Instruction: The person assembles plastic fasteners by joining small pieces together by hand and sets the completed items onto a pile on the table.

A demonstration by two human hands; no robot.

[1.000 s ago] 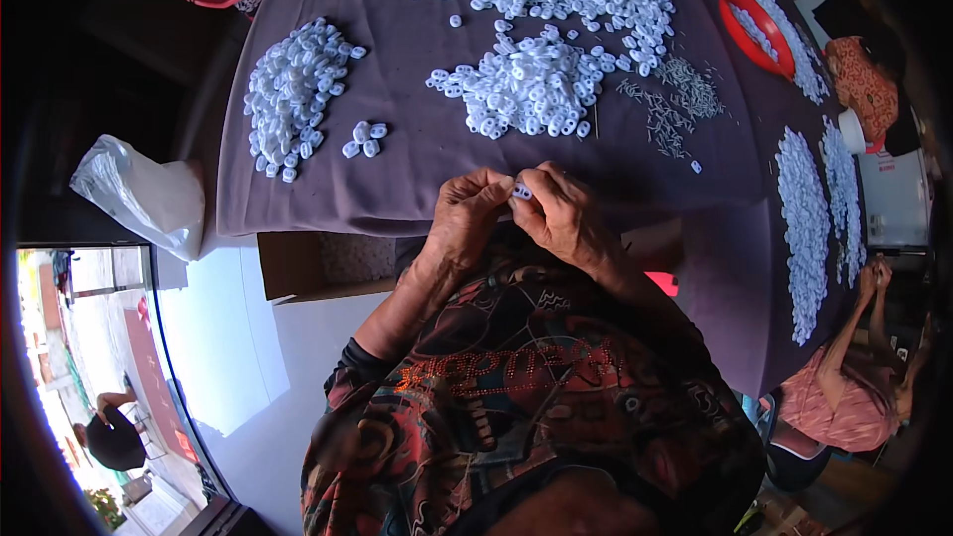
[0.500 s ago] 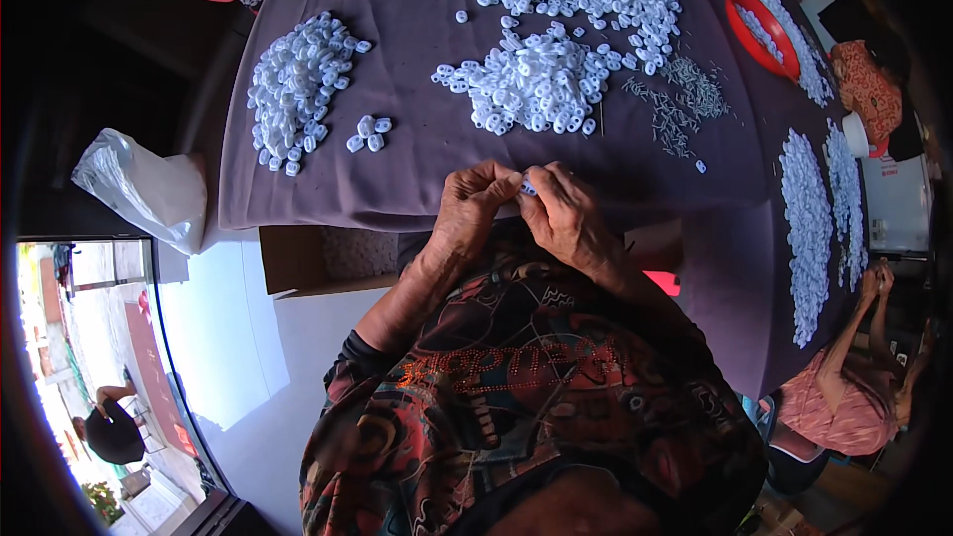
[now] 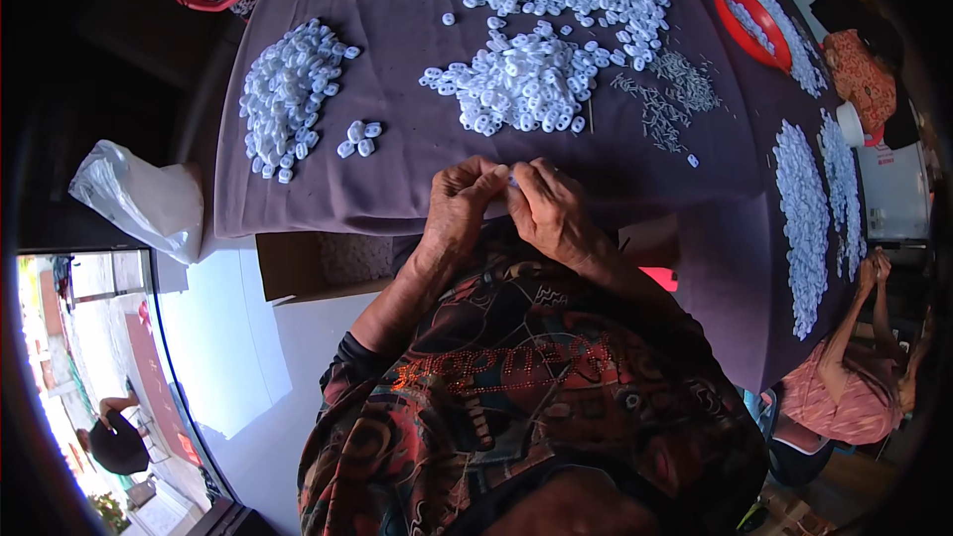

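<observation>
Fingertips of left hand and right hand stayed pinched together on one small white piece at the table's near edge, same as the earlier frame; hands barely shifted. Purple cloth carried four loose white rings left of the hands, one ring pile ahead, another by the left edge. Red tray at far right.
</observation>
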